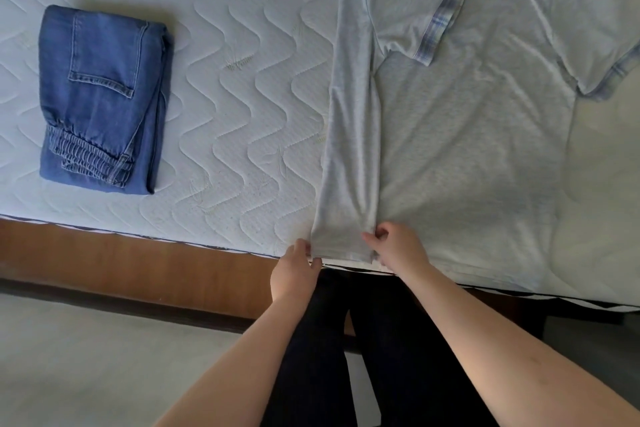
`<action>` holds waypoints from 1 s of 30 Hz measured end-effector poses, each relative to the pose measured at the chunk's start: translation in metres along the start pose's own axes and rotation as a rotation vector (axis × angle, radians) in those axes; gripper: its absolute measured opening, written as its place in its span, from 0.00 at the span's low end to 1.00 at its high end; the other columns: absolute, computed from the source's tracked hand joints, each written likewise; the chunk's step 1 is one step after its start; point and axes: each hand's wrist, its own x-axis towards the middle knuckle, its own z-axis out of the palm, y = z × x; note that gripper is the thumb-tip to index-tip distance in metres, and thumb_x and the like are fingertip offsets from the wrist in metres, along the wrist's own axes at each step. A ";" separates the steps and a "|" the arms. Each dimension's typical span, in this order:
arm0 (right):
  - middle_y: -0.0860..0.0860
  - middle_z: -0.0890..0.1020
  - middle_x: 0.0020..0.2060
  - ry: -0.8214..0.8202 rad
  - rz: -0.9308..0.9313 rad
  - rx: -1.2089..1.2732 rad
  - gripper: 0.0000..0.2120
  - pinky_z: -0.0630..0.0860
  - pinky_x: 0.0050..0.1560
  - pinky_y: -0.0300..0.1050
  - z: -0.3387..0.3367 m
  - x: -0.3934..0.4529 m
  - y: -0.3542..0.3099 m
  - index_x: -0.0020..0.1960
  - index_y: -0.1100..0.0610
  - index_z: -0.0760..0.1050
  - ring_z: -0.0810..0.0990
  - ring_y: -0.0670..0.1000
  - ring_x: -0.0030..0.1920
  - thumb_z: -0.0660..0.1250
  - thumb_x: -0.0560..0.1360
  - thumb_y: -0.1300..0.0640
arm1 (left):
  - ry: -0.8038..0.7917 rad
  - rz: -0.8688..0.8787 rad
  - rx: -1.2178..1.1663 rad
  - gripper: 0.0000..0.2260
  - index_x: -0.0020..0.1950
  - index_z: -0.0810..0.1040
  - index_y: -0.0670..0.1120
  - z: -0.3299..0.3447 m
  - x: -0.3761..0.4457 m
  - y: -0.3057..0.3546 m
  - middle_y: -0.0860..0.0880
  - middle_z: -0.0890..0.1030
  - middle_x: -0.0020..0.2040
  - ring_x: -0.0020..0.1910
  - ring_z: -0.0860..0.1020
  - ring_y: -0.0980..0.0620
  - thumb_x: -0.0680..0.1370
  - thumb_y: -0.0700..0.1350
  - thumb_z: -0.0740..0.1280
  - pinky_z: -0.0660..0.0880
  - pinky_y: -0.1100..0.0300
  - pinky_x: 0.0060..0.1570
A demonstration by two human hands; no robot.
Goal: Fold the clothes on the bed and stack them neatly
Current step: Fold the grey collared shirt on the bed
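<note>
A light grey T-shirt (467,135) with blue plaid sleeve cuffs lies flat on the quilted white mattress (242,97), its hem at the near edge. Its left side is folded over inward as a long strip, the left sleeve lying across the chest. My left hand (294,269) pinches the outer corner of that folded strip at the hem. My right hand (394,246) pinches the strip's inner edge at the hem. Blue jeans (104,97) lie folded in a compact rectangle at the left of the mattress.
The brown wooden bed frame (138,260) runs along the mattress's near edge, with pale floor (86,364) below it. My dark-trousered legs (346,357) stand against the bed. A cream quilt (602,184) lies at the right under the shirt.
</note>
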 end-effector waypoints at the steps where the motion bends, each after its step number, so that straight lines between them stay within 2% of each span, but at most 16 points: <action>1: 0.52 0.82 0.32 -0.006 -0.001 0.018 0.14 0.76 0.36 0.46 -0.002 0.001 -0.002 0.42 0.55 0.76 0.81 0.53 0.32 0.68 0.75 0.44 | 0.011 0.023 0.004 0.05 0.52 0.70 0.51 -0.001 -0.001 -0.001 0.54 0.76 0.45 0.39 0.77 0.51 0.78 0.50 0.62 0.71 0.57 0.33; 5: 0.54 0.84 0.36 -0.098 0.026 -0.095 0.10 0.79 0.40 0.47 0.002 0.002 -0.001 0.42 0.56 0.75 0.83 0.55 0.36 0.67 0.76 0.50 | -0.058 0.058 0.169 0.05 0.49 0.72 0.48 -0.001 -0.002 -0.001 0.49 0.77 0.45 0.40 0.77 0.48 0.80 0.47 0.58 0.75 0.54 0.37; 8: 0.52 0.84 0.35 -0.111 0.039 -0.144 0.13 0.79 0.41 0.48 0.000 0.006 0.003 0.38 0.54 0.75 0.83 0.54 0.35 0.66 0.76 0.47 | -0.139 0.028 0.222 0.07 0.53 0.74 0.49 -0.002 0.000 0.000 0.49 0.77 0.46 0.45 0.79 0.46 0.79 0.44 0.57 0.74 0.55 0.40; 10: 0.51 0.83 0.36 -0.046 0.039 -0.043 0.15 0.78 0.42 0.49 -0.012 0.016 0.003 0.40 0.55 0.76 0.82 0.54 0.37 0.68 0.75 0.43 | -0.136 -0.002 0.190 0.07 0.54 0.73 0.48 -0.009 0.004 0.002 0.49 0.77 0.48 0.47 0.79 0.46 0.78 0.43 0.58 0.76 0.53 0.43; 13: 0.55 0.84 0.40 0.098 0.014 0.225 0.15 0.79 0.49 0.56 -0.041 0.037 -0.005 0.46 0.58 0.77 0.83 0.59 0.43 0.70 0.75 0.45 | -0.053 0.015 0.118 0.06 0.54 0.73 0.47 -0.029 0.019 0.015 0.49 0.77 0.51 0.46 0.78 0.47 0.79 0.42 0.59 0.77 0.51 0.46; 16: 0.57 0.85 0.38 0.158 0.005 0.420 0.09 0.78 0.52 0.59 -0.073 0.059 -0.026 0.40 0.53 0.76 0.83 0.61 0.44 0.70 0.75 0.50 | 0.069 0.047 0.007 0.08 0.56 0.74 0.46 -0.057 0.047 0.048 0.48 0.78 0.52 0.46 0.78 0.48 0.80 0.43 0.58 0.78 0.51 0.46; 19: 0.59 0.84 0.39 0.202 -0.041 0.533 0.09 0.77 0.54 0.57 -0.100 0.082 -0.053 0.38 0.53 0.75 0.83 0.61 0.44 0.70 0.76 0.55 | 0.103 0.083 -0.131 0.11 0.61 0.75 0.48 -0.083 0.081 0.087 0.47 0.79 0.55 0.51 0.78 0.47 0.80 0.43 0.59 0.77 0.52 0.49; 21: 0.59 0.83 0.42 0.219 -0.058 0.681 0.05 0.78 0.51 0.52 -0.117 0.100 -0.070 0.45 0.58 0.76 0.82 0.56 0.41 0.70 0.76 0.57 | 0.113 0.144 -0.196 0.11 0.63 0.74 0.48 -0.096 0.107 0.110 0.46 0.79 0.56 0.54 0.78 0.47 0.81 0.45 0.60 0.76 0.51 0.54; 23: 0.56 0.81 0.47 0.234 -0.052 0.822 0.11 0.79 0.42 0.45 -0.134 0.122 -0.086 0.57 0.60 0.74 0.80 0.50 0.41 0.69 0.77 0.57 | 0.115 0.218 -0.244 0.14 0.66 0.73 0.47 -0.106 0.136 0.132 0.46 0.79 0.58 0.55 0.78 0.48 0.81 0.47 0.62 0.75 0.52 0.58; 25: 0.55 0.79 0.49 0.241 -0.010 0.965 0.19 0.79 0.38 0.43 -0.154 0.146 -0.098 0.65 0.60 0.70 0.80 0.49 0.44 0.68 0.78 0.56 | 0.126 0.229 -0.296 0.17 0.69 0.71 0.46 -0.119 0.167 0.153 0.46 0.78 0.60 0.56 0.78 0.48 0.81 0.48 0.63 0.74 0.52 0.60; 27: 0.55 0.78 0.49 0.253 0.054 1.107 0.19 0.80 0.35 0.41 -0.176 0.166 -0.107 0.66 0.61 0.70 0.80 0.49 0.44 0.68 0.78 0.56 | 0.118 0.190 -0.358 0.20 0.71 0.69 0.47 -0.130 0.194 0.171 0.49 0.78 0.57 0.55 0.78 0.49 0.80 0.49 0.65 0.76 0.52 0.58; 30: 0.50 0.81 0.41 0.258 0.154 1.270 0.12 0.78 0.31 0.37 -0.198 0.191 -0.121 0.56 0.59 0.75 0.82 0.44 0.36 0.71 0.76 0.55 | 0.126 0.188 -0.362 0.22 0.70 0.70 0.46 -0.144 0.228 0.195 0.53 0.78 0.52 0.50 0.78 0.52 0.79 0.51 0.67 0.76 0.57 0.53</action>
